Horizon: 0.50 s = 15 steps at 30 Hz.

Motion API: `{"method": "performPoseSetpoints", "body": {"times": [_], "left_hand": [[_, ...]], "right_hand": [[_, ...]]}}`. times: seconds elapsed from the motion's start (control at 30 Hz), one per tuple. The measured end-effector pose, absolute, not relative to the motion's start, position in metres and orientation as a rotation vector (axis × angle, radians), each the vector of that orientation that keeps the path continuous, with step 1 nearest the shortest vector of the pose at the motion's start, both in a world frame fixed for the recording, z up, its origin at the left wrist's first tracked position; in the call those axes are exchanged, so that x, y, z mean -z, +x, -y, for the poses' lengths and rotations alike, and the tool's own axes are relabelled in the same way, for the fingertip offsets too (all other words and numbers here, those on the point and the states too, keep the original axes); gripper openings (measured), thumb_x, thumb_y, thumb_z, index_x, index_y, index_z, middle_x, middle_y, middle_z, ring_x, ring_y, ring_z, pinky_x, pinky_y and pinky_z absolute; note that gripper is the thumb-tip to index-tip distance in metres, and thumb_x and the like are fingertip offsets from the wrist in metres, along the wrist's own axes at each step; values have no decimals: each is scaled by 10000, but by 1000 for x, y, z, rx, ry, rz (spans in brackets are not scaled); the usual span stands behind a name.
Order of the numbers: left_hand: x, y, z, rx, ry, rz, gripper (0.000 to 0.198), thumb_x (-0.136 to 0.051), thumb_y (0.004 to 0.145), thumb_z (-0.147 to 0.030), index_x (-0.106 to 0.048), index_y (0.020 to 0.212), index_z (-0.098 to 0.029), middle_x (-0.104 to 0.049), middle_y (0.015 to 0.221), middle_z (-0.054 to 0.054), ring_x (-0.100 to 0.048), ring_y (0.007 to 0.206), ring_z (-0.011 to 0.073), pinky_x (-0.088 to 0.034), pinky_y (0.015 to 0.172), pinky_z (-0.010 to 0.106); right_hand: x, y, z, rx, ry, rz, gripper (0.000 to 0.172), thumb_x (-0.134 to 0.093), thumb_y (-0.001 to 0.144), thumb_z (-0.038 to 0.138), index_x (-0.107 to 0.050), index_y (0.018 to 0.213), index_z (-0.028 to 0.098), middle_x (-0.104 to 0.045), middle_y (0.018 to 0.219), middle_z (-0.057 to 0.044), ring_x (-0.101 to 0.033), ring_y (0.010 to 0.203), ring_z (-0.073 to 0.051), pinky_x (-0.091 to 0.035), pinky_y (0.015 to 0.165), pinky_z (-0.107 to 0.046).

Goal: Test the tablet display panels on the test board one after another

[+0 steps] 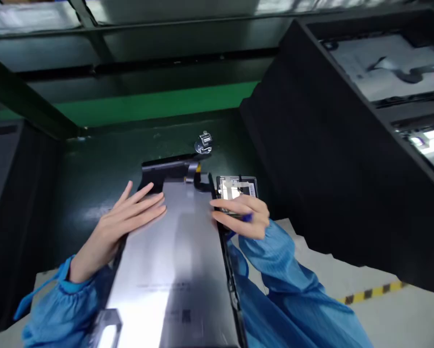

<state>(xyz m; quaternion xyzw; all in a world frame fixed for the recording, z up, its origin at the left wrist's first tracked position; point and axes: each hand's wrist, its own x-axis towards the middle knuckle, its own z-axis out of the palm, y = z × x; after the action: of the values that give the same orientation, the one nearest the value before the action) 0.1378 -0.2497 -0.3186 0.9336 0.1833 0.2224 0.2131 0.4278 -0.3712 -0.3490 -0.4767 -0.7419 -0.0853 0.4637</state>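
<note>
A long silver metal panel (173, 261) with a black frame lies lengthwise on the dark green worktop (94, 169). My left hand (122, 222) rests flat on the panel's far left corner, fingers stretched out. My right hand (244, 215) sits at the panel's right edge, fingers curled round a small blue object that I cannot make out. Just beyond that hand lies a small black component with a taped label (237, 187). A black flex cable (198, 181) and a small metal clip (203, 142) lie past the panel's far end. Both arms wear blue sleeves.
A tall black rack (333, 159) with trays holding similar panels stands at the right. A dark bin wall (7, 203) borders the left. A green conveyor strip (155, 104) runs behind the worktop. Floor with yellow-black tape (372, 291) shows at lower right.
</note>
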Motion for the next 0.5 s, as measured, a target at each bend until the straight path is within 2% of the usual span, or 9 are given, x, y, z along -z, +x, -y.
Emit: {"method": "performPoseSetpoints", "body": {"times": [0.03, 0.07, 0.13, 0.2, 0.23, 0.3, 0.37, 0.43, 0.5], "left_hand": [[313, 137, 252, -638, 2699, -419, 503, -331, 1040, -103, -524, 1456, -309, -543, 1494, -4, -382, 1473, 233, -282, 1239, 531], [308, 137, 255, -665, 2784, -369, 554, -338, 1029, -58, -433, 1521, -295, -516, 1518, -3, -351, 1488, 202, -268, 1258, 466], [304, 136, 259, -681, 2908, -349, 615, -355, 1014, -8, -313, 1578, -250, -542, 1496, 6, -372, 1471, 136, -282, 1252, 318], [308, 135, 258, -646, 2962, -344, 637, -354, 1013, 6, -263, 1594, -239, -598, 1439, 13, -437, 1428, 115, -318, 1229, 277], [313, 135, 254, -630, 2956, -334, 641, -353, 1016, 2, -251, 1598, -248, -608, 1428, 20, -460, 1414, 128, -350, 1215, 296], [325, 135, 240, -641, 2910, -281, 620, -363, 1024, -26, -274, 1592, -257, -605, 1429, 47, -488, 1399, 171, -411, 1181, 360], [340, 136, 223, -714, 2868, -214, 561, -375, 1032, -66, -352, 1566, -237, -605, 1426, 82, -495, 1396, 209, -432, 1167, 418], [355, 137, 209, -765, 2827, -217, 516, -386, 1034, -93, -427, 1530, -228, -615, 1412, 101, -497, 1394, 229, -431, 1165, 452], [368, 139, 201, -778, 2775, -271, 479, -409, 1035, -131, -484, 1495, -241, -630, 1392, 107, -510, 1382, 240, -424, 1166, 478]], "right_hand": [[350, 433, 369, 340, -1190, 1843, 425, -652, 895, 73, -617, 1229, 334, -703, 1263, -13, -674, 878, -163, -566, 769, -300], [352, 438, 364, 454, -1176, 1778, 529, -703, 880, 131, -546, 1334, 353, -644, 1362, -31, -671, 987, -195, -571, 830, -326], [356, 444, 348, 499, -1232, 1590, 711, -719, 891, 336, -349, 1499, 334, -520, 1492, -91, -603, 1226, -290, -558, 958, -427], [361, 446, 329, 271, -1342, 1491, 795, -617, 933, 498, -188, 1567, 282, -453, 1535, -141, -509, 1364, -344, -511, 1043, -519], [364, 446, 321, 81, -1374, 1493, 780, -565, 953, 521, -168, 1574, 265, -471, 1517, -149, -510, 1370, -340, -494, 1063, -531], [370, 446, 310, -270, -1345, 1492, 689, -544, 965, 496, -261, 1548, 262, -612, 1367, -121, -621, 1240, -294, -516, 1034, -480], [376, 448, 306, -478, -1369, 1431, 565, -598, 936, 413, -437, 1456, 260, -716, 1116, -65, -707, 979, -237, -554, 935, -411], [381, 452, 308, -558, -1434, 1288, 466, -644, 889, 339, -552, 1337, 250, -704, 935, -18, -680, 781, -185, -561, 824, -360], [382, 457, 311, -640, -1394, 1155, 380, -681, 846, 311, -590, 1210, 252, -659, 835, 15, -638, 707, -154, -544, 735, -313]]}}
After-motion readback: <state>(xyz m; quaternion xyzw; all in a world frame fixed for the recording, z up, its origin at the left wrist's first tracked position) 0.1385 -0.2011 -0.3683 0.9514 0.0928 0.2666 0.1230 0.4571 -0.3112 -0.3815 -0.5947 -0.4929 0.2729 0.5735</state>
